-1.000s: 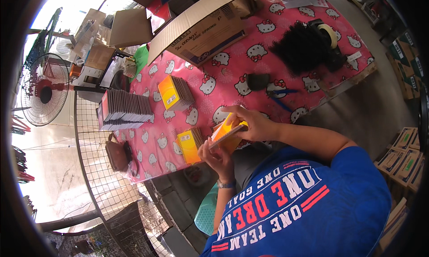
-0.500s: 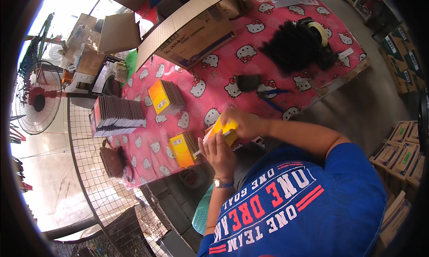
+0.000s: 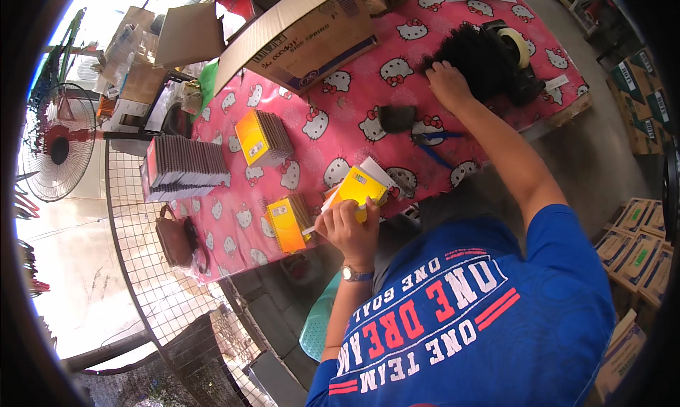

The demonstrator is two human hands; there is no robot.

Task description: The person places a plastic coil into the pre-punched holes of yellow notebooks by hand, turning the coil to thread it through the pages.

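Observation:
My left hand is closed on a yellow notebook, thumb on its cover, at the near edge of the table. White pages fan out beside the cover. A thin white item pokes out by the left fingers; its kind is unclear. Stretched far to the right, my right hand touches the left edge of a bristly black pile, its fingers slightly apart. Whether it has any strand between the fingertips cannot be made out. Left of my left hand lies a short stack of yellow-orange spiral notebooks.
Another yellow notebook stack and a taller stack of dark spiral notebooks stand left. A large carton sits behind. Blue-handled pliers, a dark block and a tape roll lie right on the pink tablecloth.
My right hand has left the yellow notebook and moved far right to the black pile. The left hand keeps its hold, and the notebook's cover and pages now show more fully.

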